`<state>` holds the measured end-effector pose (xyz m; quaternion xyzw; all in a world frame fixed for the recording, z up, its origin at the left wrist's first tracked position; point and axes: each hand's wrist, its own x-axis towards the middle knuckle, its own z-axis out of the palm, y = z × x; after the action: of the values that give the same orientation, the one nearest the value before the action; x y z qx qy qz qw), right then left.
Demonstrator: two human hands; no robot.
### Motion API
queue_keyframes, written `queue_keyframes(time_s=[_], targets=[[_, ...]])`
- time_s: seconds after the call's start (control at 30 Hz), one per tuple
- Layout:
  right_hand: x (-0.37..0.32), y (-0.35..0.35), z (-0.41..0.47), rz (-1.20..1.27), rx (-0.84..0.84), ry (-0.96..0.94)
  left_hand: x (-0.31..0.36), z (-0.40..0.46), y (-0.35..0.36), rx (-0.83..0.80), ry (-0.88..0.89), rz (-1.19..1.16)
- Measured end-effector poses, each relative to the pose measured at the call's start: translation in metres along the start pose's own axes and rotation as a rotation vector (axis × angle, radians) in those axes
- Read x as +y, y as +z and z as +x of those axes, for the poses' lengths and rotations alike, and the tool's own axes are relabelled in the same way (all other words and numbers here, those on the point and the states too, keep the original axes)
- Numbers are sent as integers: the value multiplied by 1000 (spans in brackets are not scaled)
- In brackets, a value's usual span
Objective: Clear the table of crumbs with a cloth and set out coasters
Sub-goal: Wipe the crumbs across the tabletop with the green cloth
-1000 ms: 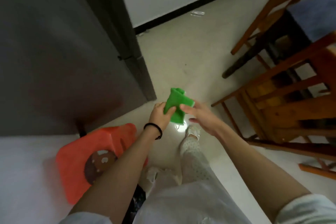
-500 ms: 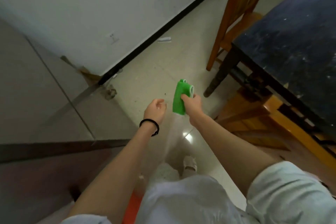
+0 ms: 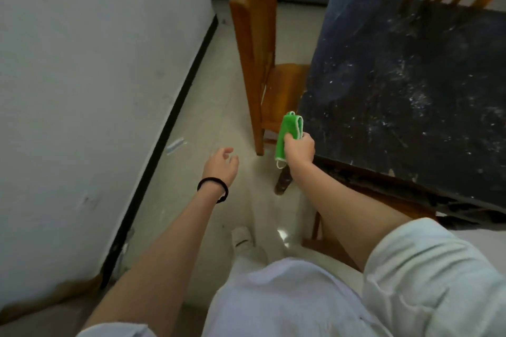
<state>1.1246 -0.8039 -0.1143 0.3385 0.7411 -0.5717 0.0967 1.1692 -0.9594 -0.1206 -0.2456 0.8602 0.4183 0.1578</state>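
Cloth [image 3: 288,136], folded green, hangs upright in the right hand [image 3: 299,149], fingers curled tight around its middle just beside the crumb-speckled dark table [image 3: 405,85] corner, probably readied for wiping, while the left hand [image 3: 220,165] floats empty, fingers loosely spread.

sleeves [image 3: 427,268] – pale, rolled above elbows; left wrist – black hair tie [image 3: 213,188]; trousers [image 3: 273,298] – white
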Motion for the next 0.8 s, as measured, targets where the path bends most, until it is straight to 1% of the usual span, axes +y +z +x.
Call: queue_keyframes(time_s=[0.13, 0.23, 0.33, 0.5, 0.6, 0.7, 0.8], targets=[[-26, -14, 44, -11, 147, -2, 51, 63, 6, -128, 126, 142], [-24, -33, 68, 8, 241, 13, 88, 95, 37, -243, 231, 254], [-18, -66, 99, 25, 394, 56, 133, 123, 82, -348, 324, 332], [-24, -126, 156, 45, 568, 62, 199, 152, 142, -416, 485, 493], [-37, -173, 212, 52, 653, 39, 257, 182, 188, -416, 524, 545], [-48, -211, 260, -4, 698, 1, 307, 211, 228, -435, 573, 591], [-56, -262, 314, -123, 792, 39, 369, 238, 284, -461, 621, 675]])
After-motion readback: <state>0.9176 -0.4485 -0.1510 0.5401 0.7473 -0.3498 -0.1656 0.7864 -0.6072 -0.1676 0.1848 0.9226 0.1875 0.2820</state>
